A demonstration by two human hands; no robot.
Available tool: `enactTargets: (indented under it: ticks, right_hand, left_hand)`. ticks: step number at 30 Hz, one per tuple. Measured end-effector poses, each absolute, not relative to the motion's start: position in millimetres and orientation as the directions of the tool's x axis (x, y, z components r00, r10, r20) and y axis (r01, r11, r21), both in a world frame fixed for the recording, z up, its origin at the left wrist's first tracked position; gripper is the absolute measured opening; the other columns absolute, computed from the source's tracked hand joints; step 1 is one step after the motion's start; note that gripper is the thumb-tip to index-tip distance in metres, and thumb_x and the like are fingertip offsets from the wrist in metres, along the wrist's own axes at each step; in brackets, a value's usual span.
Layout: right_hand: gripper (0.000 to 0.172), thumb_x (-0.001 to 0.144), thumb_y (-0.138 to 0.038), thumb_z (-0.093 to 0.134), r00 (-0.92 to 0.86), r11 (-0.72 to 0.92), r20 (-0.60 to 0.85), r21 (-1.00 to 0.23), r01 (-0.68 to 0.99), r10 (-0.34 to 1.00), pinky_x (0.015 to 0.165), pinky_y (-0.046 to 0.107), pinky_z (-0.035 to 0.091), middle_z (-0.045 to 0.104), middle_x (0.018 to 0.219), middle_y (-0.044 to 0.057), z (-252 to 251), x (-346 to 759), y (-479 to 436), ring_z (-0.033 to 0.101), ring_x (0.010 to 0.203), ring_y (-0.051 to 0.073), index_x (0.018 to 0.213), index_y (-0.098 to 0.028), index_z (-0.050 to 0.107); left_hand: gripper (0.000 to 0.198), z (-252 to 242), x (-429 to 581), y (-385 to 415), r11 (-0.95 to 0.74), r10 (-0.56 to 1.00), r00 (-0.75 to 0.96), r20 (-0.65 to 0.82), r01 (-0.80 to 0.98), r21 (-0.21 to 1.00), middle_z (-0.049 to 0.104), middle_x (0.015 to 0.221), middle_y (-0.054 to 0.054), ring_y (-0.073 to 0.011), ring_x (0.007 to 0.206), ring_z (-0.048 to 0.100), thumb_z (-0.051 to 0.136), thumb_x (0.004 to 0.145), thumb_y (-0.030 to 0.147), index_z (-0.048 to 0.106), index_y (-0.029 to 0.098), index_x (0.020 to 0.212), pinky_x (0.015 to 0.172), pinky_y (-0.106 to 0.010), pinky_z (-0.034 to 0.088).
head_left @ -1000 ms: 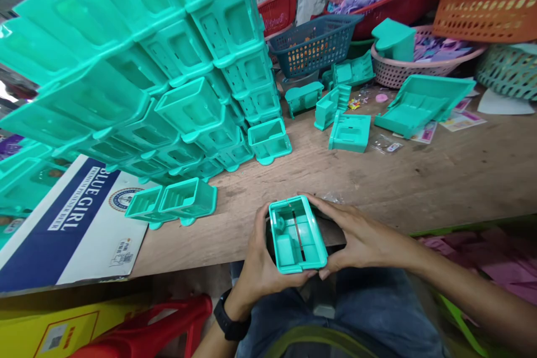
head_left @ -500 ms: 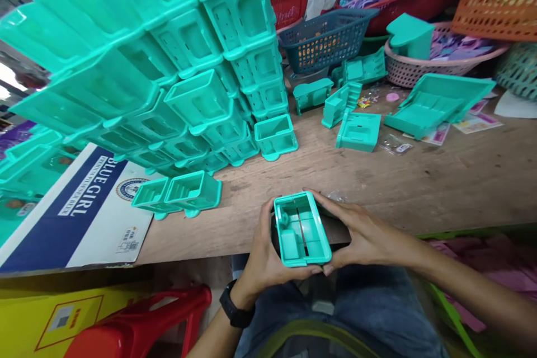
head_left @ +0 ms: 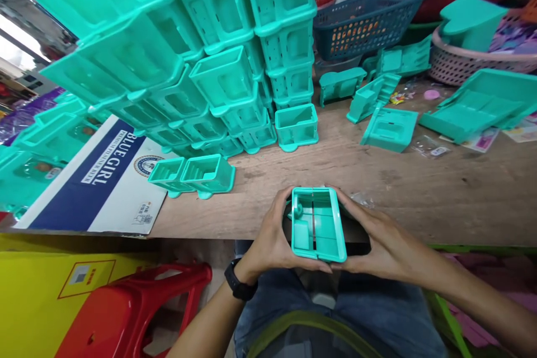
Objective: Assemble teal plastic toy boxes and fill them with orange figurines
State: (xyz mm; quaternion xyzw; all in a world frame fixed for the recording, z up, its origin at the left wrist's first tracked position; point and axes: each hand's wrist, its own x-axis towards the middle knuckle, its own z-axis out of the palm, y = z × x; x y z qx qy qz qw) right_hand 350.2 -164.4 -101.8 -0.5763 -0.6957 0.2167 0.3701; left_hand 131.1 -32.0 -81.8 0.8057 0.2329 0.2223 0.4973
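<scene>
Both of my hands grip one turquoise plastic box [head_left: 325, 229] at the table's front edge, above my lap. Its open top faces me, and a dark gap runs down the middle of its inside, between two halves. My left hand [head_left: 274, 238] wraps the left wall, thumb along the near side. From the right, my right hand [head_left: 384, 240] holds the far and near corners, with a space between palm and wall. Beyond them stand a single turquoise box [head_left: 297, 126] and a pair of joined boxes [head_left: 203, 173]. The undersides of my fingers are hidden.
A tall stack of turquoise boxes [head_left: 226, 78] fills the left back. Loose turquoise parts [head_left: 390, 128] lie at the right back, before a blue basket [head_left: 369, 22] and a pink basket [head_left: 457, 59]. A printed carton [head_left: 121, 201] is at left; a red stool [head_left: 121, 302] stands below.
My view has turned left, so the surroundings sit further right. The box stays in both hands and looks slightly turned, its far edge now more level.
</scene>
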Motion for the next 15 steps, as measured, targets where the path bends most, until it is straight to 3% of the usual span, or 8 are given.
enactTargets:
  ticks: [6,15]
  right_hand:
    - [0.136,0.077,-0.045,0.089,-0.093,0.242,0.244,-0.705,0.667,0.965,0.107,0.053,0.057,0.038,0.167,0.016,-98.6,354.7,-164.6,0.054,0.140,0.042,0.168,-0.033,-0.011]
    - [0.133,0.076,-0.046,0.089,-0.082,0.239,0.254,-0.685,0.688,0.964,0.107,0.052,0.056,0.042,0.165,0.017,-101.1,355.9,-165.1,0.057,0.138,0.039,0.169,-0.029,-0.005]
  left_hand:
    - [0.132,-84.1,129.7,-33.7,-0.375,0.620,0.775,0.125,0.153,0.914,0.051,0.152,-0.017,-0.0429,0.142,0.051,0.106,0.045,0.051,0.037,0.024,0.154,0.124,-0.060,0.039]
    - [0.128,-82.2,130.7,-32.8,-0.360,0.620,0.775,0.123,0.142,0.922,0.050,0.153,-0.019,-0.0425,0.143,0.050,0.094,0.051,0.074,0.036,0.021,0.152,0.122,-0.059,0.041]
